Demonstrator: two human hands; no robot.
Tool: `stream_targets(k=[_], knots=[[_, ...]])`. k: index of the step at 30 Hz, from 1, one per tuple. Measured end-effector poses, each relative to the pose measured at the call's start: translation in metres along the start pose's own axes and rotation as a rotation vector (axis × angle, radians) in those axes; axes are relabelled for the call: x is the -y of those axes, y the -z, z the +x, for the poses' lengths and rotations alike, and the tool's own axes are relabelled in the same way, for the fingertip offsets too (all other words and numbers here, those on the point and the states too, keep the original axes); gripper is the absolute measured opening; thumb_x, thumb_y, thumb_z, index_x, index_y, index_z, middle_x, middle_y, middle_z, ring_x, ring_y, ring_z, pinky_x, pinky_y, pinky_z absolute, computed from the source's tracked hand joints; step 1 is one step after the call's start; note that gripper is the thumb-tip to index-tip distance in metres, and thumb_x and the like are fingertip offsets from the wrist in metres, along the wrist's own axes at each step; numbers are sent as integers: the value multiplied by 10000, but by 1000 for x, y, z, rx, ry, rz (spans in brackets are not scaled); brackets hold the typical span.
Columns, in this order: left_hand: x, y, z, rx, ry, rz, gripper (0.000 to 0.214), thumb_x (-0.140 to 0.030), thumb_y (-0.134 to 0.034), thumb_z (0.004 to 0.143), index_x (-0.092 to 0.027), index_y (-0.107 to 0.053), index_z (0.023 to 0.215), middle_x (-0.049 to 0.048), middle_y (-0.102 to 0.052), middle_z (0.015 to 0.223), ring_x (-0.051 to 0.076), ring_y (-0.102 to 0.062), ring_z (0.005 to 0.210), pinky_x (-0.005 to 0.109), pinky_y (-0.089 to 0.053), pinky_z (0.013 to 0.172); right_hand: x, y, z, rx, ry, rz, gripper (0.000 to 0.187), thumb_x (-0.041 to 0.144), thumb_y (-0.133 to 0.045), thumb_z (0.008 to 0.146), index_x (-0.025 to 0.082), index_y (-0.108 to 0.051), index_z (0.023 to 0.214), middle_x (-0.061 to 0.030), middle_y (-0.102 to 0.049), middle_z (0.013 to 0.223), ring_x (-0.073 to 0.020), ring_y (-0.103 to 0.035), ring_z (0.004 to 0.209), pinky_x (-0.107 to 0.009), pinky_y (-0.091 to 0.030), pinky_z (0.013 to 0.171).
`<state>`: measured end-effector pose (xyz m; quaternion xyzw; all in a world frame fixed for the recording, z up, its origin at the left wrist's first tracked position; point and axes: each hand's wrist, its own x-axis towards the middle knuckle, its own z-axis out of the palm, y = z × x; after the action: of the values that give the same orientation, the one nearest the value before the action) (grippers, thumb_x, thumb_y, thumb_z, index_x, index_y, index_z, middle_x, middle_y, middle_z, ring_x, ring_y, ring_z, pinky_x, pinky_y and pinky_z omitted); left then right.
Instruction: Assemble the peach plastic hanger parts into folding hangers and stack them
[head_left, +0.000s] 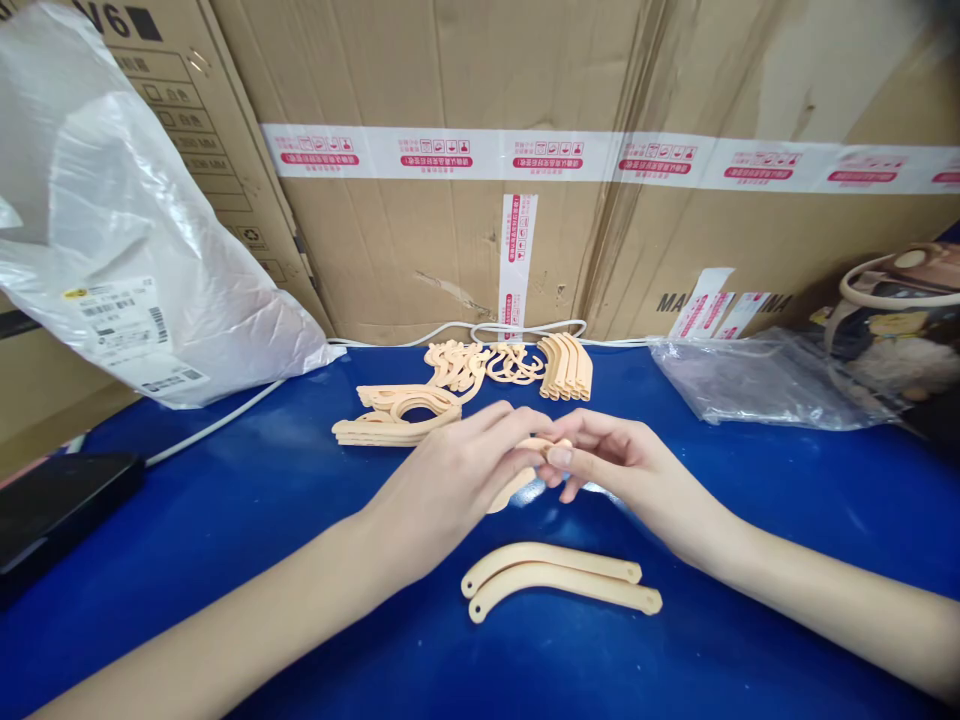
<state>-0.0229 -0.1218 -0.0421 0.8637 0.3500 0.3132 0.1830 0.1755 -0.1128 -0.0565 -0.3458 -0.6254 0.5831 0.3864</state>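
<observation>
My left hand (457, 470) and my right hand (611, 462) meet over the middle of the blue table (247, 520). Both pinch one beige plastic piece (514, 488), mostly hidden behind my fingers. Two curved beige plastic arms (559, 582) lie side by side on the table just in front of my hands. Behind my hands sit a flat stack of beige arms (390, 415), a heap of beige hook parts (480, 362) and a row of curved pieces (566, 367) standing on edge.
Large cardboard boxes (480, 150) form a wall along the back. A white plastic bag (127, 220) lies at the left, a clear plastic bag (757, 380) at the right. A white cable (217, 425) runs along the back edge. A black object (56, 505) rests at far left.
</observation>
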Motion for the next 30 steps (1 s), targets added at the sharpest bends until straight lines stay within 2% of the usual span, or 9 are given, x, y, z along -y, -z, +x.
stream_targets(k=[3, 6, 8, 11, 16, 21, 25, 28, 30], knots=[[-1, -4, -4, -18, 184, -213, 176, -326, -532, 933, -220, -516, 1073, -26, -635, 856, 115, -593, 713, 210, -447, 634, -2, 0, -2, -31, 30, -10, 156, 296, -671, 834, 146, -666, 878, -21, -684, 746, -106, -622, 666, -219, -517, 621], [3, -5, -5, 98, 381, -379, 280, -420, -451, 947, -182, -565, 853, -22, -618, 713, 120, -583, 644, 217, -442, 594, -3, 2, -1, -110, 55, -18, 154, 291, -698, 806, 152, -664, 860, -20, -698, 728, -111, -628, 643, -232, -520, 620], [8, -6, -3, 174, 454, -436, 338, -422, -441, 939, -171, -561, 748, -27, -587, 644, 111, -550, 582, 217, -424, 562, -6, 4, 0, -154, 63, -37, 170, 303, -719, 783, 155, -656, 841, -23, -706, 719, -121, -639, 650, -239, -519, 621], [15, -5, -1, 133, 483, -442, 224, -371, -527, 890, -175, -603, 812, -36, -596, 683, 98, -516, 571, 200, -378, 530, -11, 10, 3, -193, 75, -90, 199, 334, -742, 757, 168, -651, 817, -19, -710, 729, -125, -643, 652, -242, -512, 625], [16, -6, -1, 103, 464, -395, 190, -339, -545, 885, -185, -649, 847, -37, -628, 708, 104, -540, 620, 205, -367, 571, -17, 20, 8, -191, 133, -328, 209, 372, -726, 774, 184, -634, 760, -6, -677, 777, -134, -623, 718, -250, -483, 656], [14, -6, -3, 149, 427, -294, 193, -342, -531, 902, -191, -648, 875, -27, -649, 740, 133, -573, 653, 233, -403, 605, -12, 26, 12, -104, 213, -456, 260, 358, -711, 785, 207, -660, 992, 5, -662, 799, -140, -602, 723, -277, -485, 698], [16, -6, -6, 87, 200, 93, 178, -258, -479, 942, -196, -618, 1034, 27, -654, 979, 199, -589, 905, 328, -442, 798, -9, 36, 18, -71, 123, -525, 234, 390, -691, 787, 184, -700, 898, -31, -689, 825, -168, -612, 747, -292, -470, 670], [18, -9, -7, 119, 40, 355, 248, -214, -475, 944, -166, -557, 1173, 80, -614, 1128, 244, -544, 1040, 405, -421, 904, -8, 48, 24, -68, 66, -520, 279, 406, -709, 750, 163, -708, 887, -40, -685, 798, -172, -610, 735, -300, -468, 671], [19, -12, -8, 158, -25, 452, 298, -261, -491, 945, -150, -538, 1217, 103, -596, 1202, 263, -530, 1093, 434, -406, 941, -7, 57, 27, -42, 31, -521, 304, 414, -710, 739, 145, -707, 881, -42, -678, 759, -158, -597, 683, -293, -465, 638]])
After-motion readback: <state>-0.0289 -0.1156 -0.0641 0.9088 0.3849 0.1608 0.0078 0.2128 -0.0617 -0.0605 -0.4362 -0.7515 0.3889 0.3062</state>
